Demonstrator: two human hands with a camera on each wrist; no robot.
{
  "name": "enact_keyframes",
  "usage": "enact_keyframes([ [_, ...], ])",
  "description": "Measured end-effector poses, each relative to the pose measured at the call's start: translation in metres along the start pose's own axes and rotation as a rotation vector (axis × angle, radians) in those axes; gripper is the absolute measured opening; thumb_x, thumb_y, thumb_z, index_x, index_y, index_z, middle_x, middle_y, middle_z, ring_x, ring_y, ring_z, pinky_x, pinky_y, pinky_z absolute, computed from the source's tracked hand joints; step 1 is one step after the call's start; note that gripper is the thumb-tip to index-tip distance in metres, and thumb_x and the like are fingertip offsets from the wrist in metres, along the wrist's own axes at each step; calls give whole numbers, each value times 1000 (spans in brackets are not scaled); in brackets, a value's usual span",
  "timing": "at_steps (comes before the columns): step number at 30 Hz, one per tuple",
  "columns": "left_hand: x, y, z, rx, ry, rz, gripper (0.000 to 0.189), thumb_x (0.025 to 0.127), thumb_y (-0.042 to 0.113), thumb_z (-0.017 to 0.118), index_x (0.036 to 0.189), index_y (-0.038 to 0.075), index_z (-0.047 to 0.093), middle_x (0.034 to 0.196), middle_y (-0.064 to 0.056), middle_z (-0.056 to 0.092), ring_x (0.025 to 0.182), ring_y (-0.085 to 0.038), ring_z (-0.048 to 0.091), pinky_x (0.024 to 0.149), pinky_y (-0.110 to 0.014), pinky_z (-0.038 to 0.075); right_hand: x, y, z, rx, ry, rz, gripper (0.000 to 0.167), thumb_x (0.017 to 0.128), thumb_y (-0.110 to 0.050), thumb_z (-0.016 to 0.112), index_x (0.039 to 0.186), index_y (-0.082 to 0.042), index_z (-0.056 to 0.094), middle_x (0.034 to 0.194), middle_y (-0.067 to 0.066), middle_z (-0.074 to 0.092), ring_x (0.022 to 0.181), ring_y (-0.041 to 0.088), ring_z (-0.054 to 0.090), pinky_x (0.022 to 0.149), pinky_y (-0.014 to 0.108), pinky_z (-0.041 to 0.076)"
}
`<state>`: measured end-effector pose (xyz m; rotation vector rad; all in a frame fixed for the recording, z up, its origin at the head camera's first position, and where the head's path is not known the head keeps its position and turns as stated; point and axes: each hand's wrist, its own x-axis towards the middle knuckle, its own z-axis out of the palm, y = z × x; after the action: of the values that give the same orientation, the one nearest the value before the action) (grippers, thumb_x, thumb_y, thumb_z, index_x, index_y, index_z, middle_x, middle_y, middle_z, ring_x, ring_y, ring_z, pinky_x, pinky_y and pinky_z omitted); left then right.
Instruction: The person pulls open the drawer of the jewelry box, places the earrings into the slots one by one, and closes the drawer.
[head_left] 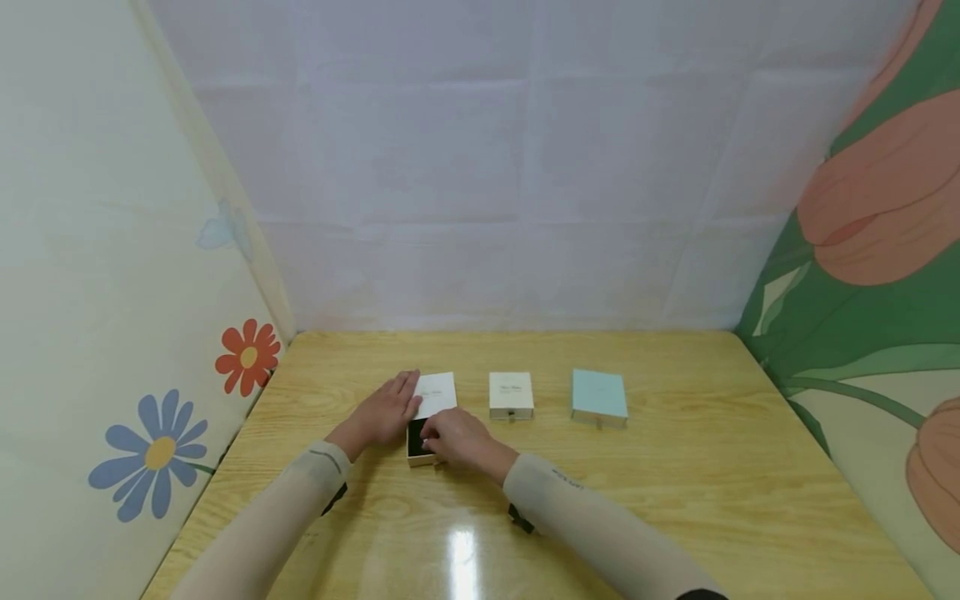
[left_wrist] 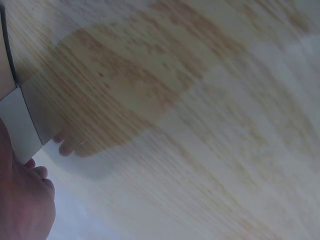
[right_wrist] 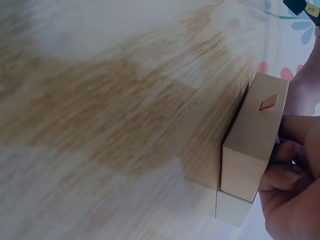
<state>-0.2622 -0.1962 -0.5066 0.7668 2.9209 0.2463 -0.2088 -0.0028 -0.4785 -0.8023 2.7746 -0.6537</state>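
Note:
A white drawer box [head_left: 437,392] lies on the table, its drawer [head_left: 422,458] pulled out toward the person, showing a black lining. My left hand [head_left: 386,410] rests against the left side of the white sleeve, fingers extended along it. In the left wrist view that hand [left_wrist: 27,205] lies beside the sleeve's side wall [left_wrist: 22,122]. My right hand [head_left: 459,437] is over the drawer, its fingers bent down into it. The right wrist view shows curled fingers [right_wrist: 287,177] above the drawer front with its ribbon tab [right_wrist: 268,102]. Whether they pinch something small is hidden.
To the right stand a closed cream drawer box [head_left: 511,392] and a closed light blue box [head_left: 599,393], each with a small front tab. The wooden table [head_left: 675,500] meets a white cloth backdrop [head_left: 510,208] and flower-printed side panels [head_left: 157,250].

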Motion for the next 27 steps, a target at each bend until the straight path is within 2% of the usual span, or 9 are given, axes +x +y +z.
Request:
enact_keyframes([
  [5,1,1,-2,-6,-24,-19,64,112,36,24,161,-3,11,163,-24,23,150,-39,26,123,-53,27,-1,0,-2,-5,-4,23,15,95,-23,73,105,-14,80,97,-5,76,87,7,67,79,24,56],
  [9,0,1,-3,-16,-14,-14,64,112,35,26,160,-4,12,163,-24,24,150,-39,26,123,-54,27,-2,0,-3,-6,-3,28,16,95,-23,73,105,-13,80,97,-5,76,87,7,66,79,24,56],
  [19,0,0,-3,-10,-1,-12,63,112,34,26,160,-4,13,162,-25,26,149,-39,28,122,-54,28,0,0,-1,2,6,38,17,93,-23,76,107,-14,80,94,-5,75,79,4,62,71,20,53],
  [27,-2,0,0,-4,13,9,62,113,34,27,160,-6,14,160,-25,28,147,-40,31,121,-54,30,-4,0,-4,90,-13,70,21,92,-20,76,110,-10,79,92,-4,75,73,3,61,67,19,53],
])
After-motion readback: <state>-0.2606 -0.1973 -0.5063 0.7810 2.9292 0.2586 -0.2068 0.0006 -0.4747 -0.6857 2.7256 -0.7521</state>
